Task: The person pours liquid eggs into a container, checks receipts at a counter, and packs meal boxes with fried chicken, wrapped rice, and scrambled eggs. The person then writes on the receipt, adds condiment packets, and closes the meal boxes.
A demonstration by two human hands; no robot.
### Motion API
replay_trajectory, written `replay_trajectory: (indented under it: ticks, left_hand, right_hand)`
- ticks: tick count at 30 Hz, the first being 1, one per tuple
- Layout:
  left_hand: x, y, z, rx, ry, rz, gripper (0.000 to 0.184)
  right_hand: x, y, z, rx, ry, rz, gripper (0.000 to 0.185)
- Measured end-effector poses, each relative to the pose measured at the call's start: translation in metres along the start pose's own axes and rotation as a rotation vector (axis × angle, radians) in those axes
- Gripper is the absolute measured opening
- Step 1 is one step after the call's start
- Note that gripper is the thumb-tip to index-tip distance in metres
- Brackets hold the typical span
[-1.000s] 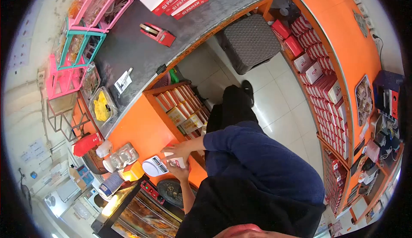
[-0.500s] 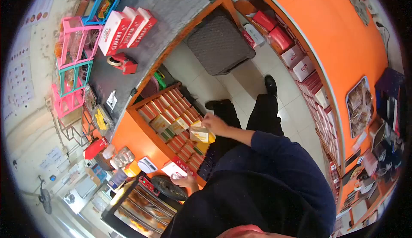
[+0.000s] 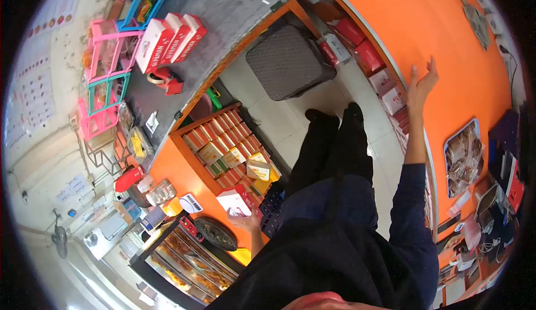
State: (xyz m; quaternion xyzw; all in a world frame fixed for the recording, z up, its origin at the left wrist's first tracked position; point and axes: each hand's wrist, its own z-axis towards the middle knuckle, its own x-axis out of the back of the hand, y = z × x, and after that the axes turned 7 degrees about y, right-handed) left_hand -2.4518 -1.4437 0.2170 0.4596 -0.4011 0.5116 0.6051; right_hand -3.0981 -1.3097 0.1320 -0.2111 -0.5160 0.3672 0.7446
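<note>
My left hand (image 3: pixel 244 219) is closed around a red-and-white cardboard box (image 3: pixel 234 200), held at the lower edge of a wooden rack (image 3: pixel 192 128) full of small boxes. My right hand (image 3: pixel 422 85) is stretched out over the orange counter (image 3: pixel 402 17), fingers apart and holding nothing. A yellow-and-white box (image 3: pixel 258 167) stands on top of the rack's rows, apart from both hands.
A dark woven stool (image 3: pixel 287 61) stands ahead on the tiled floor. Three upright boxes (image 3: pixel 167 42) and a red tape dispenser (image 3: pixel 166 81) sit on the grey counter. A tray of packets (image 3: pixel 464 156) lies on the right. A glass food warmer (image 3: pixel 184 260) is at lower left.
My right hand has left the yellow-and-white box at the rack and swung right, over the orange counter. My left hand still holds the red-and-white box. My feet have come closer together.
</note>
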Motion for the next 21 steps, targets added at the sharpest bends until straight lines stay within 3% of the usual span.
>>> replay_trajectory:
  ticks: [1,2,4,6,8,10,16,21]
  left_hand:
    - [-0.004,-0.003,0.006,0.039,-0.007,-0.106,0.098]
    - [-0.009,-0.007,0.011,0.078,-0.011,-0.212,0.095]
    - [-0.02,-0.014,0.027,0.011,-0.001,-0.203,0.094]
    - [-0.024,-0.016,0.035,0.011,0.025,-0.201,0.094]
    - [-0.019,-0.007,0.044,-0.102,0.055,0.037,0.094]
    - [-0.03,-0.018,0.045,-0.133,0.105,-0.026,0.094]
    - [-0.027,-0.001,0.016,0.108,0.171,-0.028,0.085]
    - [-0.032,-0.011,-0.02,0.17,0.159,-0.044,0.093]
  right_hand:
    - [-0.004,0.011,-0.001,-0.132,-0.008,-0.001,0.069]
    - [-0.002,0.017,-0.006,-0.116,-0.011,0.003,0.069]
    - [-0.01,0.02,-0.005,0.051,-0.127,-0.165,0.085]
    - [-0.01,0.014,-0.008,0.081,-0.15,-0.156,0.087]
    - [-0.013,0.017,-0.01,0.097,-0.147,-0.154,0.088]
    - [-0.024,0.034,-0.013,0.129,-0.139,-0.32,0.088]
    - [-0.031,0.039,-0.012,0.124,-0.159,-0.417,0.086]
    - [-0.025,0.041,-0.008,0.103,-0.159,-0.401,0.087]
